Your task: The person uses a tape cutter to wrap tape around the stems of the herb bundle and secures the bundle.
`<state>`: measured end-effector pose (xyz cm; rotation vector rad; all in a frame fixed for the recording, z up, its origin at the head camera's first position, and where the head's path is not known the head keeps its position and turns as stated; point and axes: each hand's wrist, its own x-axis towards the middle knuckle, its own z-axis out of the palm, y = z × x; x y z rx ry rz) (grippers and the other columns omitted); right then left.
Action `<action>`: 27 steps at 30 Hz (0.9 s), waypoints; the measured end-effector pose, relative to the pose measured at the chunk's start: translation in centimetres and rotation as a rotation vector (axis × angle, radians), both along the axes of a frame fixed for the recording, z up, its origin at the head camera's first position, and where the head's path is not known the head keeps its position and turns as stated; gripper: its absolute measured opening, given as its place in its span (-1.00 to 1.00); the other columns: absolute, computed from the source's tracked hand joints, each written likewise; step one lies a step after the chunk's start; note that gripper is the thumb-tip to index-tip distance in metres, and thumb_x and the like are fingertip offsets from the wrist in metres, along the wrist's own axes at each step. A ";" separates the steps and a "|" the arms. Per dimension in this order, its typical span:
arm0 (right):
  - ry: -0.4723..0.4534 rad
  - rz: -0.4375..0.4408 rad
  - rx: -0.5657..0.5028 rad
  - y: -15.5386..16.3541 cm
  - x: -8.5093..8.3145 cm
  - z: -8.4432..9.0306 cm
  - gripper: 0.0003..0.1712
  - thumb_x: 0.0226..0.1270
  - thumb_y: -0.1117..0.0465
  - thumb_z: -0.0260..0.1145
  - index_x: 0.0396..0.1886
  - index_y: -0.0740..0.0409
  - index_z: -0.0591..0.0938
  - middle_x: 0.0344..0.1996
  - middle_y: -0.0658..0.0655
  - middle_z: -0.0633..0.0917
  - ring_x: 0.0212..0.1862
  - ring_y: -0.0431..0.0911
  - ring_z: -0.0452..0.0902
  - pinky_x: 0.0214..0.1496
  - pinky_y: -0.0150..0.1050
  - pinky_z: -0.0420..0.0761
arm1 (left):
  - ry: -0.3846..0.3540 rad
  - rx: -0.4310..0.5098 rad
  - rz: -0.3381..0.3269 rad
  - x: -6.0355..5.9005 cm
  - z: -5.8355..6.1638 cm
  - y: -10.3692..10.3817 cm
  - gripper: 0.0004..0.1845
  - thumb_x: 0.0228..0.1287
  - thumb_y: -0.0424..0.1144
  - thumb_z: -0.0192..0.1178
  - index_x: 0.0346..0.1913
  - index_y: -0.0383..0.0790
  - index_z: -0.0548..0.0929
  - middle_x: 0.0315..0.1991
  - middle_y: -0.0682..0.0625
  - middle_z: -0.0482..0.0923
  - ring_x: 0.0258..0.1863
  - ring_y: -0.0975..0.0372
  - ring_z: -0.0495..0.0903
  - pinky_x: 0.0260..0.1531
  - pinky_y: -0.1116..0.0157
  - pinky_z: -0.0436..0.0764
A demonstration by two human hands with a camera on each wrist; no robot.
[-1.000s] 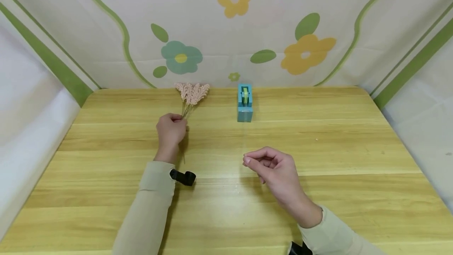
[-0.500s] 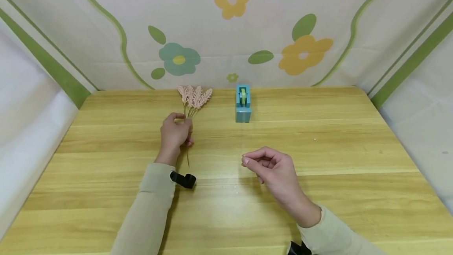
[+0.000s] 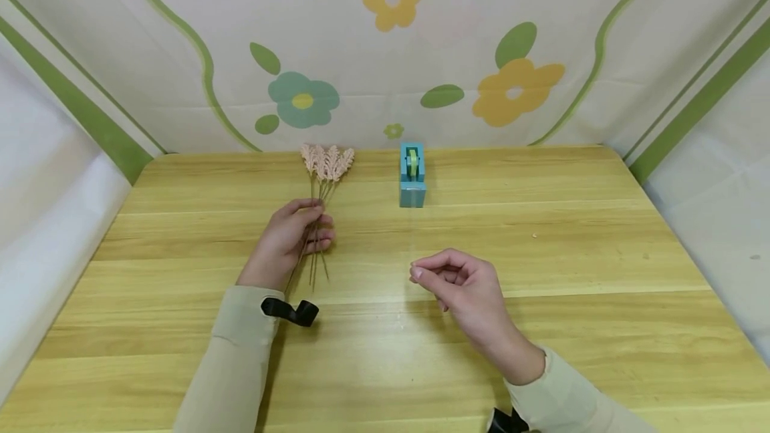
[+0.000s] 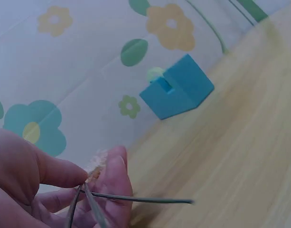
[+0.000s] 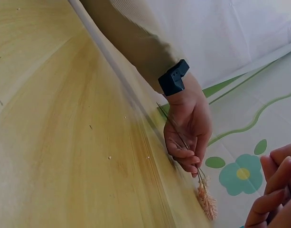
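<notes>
My left hand [image 3: 283,239] pinches the thin stems of a bunch of artificial flowers [image 3: 327,164] between thumb and fingers. Their pale pink heads point toward the back, and the stems fan out below the hand. In the left wrist view, several stem ends [image 4: 159,200] stick out past the thumb. My right hand [image 3: 469,293], thumb and index fingertips together, holds the end of a faint strip of clear tape [image 3: 412,239]. That strip runs back to a blue tape dispenser [image 3: 412,195] at the far side. In the right wrist view the strip cannot be made out.
The wooden table [image 3: 385,379] ends at a white cloth backdrop [image 3: 361,52] printed with flowers and leaves. White cloth also hangs at both sides. A tiny pale scrap [image 3: 534,236] lies on the table right of the dispenser.
My left hand has turned palm upward and spread the stems into view, with the flowers still held. The right hand has stayed in place.
</notes>
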<state>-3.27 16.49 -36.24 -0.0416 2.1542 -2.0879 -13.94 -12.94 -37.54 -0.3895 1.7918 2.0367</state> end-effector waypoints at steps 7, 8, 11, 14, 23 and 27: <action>0.001 0.005 -0.006 0.0 0.0 -0.1 -0.82 0.45 0.31 0.49 -0.07 0.34 0.78 -0.28 -0.08 0.89 -0.59 -0.29 0.36 -0.52 -0.41 0.39 | 0.010 -0.079 0.016 0.0 -0.1 0.4 -0.51 0.81 -0.20 -0.16 0.58 -0.36 0.29 -0.23 0.05 0.54 -0.48 0.40 0.40 -0.48 0.49 0.44; 0.004 0.005 -0.009 0.0 0.0 -0.1 -0.82 0.45 0.32 0.49 -0.07 0.35 0.78 -0.28 -0.08 0.89 -0.59 -0.29 0.36 -0.53 -0.41 0.39 | 0.009 -0.088 0.011 0.0 -0.1 0.5 -0.52 0.81 -0.21 -0.19 0.56 -0.40 0.30 -0.19 0.03 0.51 -0.45 0.39 0.37 -0.45 0.49 0.43; 0.005 0.005 -0.012 0.1 0.0 -0.1 -0.82 0.45 0.32 0.49 -0.07 0.35 0.78 -0.28 -0.09 0.89 -0.59 -0.29 0.36 -0.52 -0.40 0.39 | 0.014 -0.101 -0.017 0.0 0.2 0.7 -0.56 0.81 -0.27 -0.25 0.49 -0.47 0.34 -0.12 0.00 0.44 -0.38 0.37 0.33 -0.38 0.47 0.41; 0.007 0.004 -0.011 0.1 0.0 -0.1 -0.83 0.45 0.32 0.48 -0.07 0.34 0.78 -0.28 -0.08 0.89 -0.59 -0.29 0.36 -0.52 -0.41 0.39 | 0.017 -0.113 -0.030 0.1 0.3 0.8 -0.61 0.80 -0.31 -0.22 0.43 -0.44 0.37 -0.12 -0.01 0.44 -0.39 0.35 0.36 -0.41 0.45 0.44; -0.005 0.001 0.000 0.1 0.0 0.1 -0.84 0.44 0.31 0.49 -0.08 0.32 0.79 -0.19 0.18 0.90 -0.58 -0.28 0.38 -0.52 -0.41 0.41 | -0.012 -0.096 -0.051 0.5 0.3 1.0 -0.53 0.84 -0.12 -0.32 0.43 -0.38 0.36 -0.20 0.02 0.43 -0.52 0.40 0.26 -0.54 0.48 0.30; -0.009 -0.005 0.001 0.1 0.0 0.0 -0.83 0.44 0.31 0.49 -0.09 0.33 0.78 -0.24 0.04 0.90 -0.56 -0.28 0.40 -0.51 -0.40 0.41 | -0.014 -0.047 -0.046 0.8 0.3 0.8 -0.57 0.83 -0.16 -0.41 0.22 -0.40 0.40 -0.19 0.01 0.40 -0.47 0.39 0.26 -0.48 0.48 0.31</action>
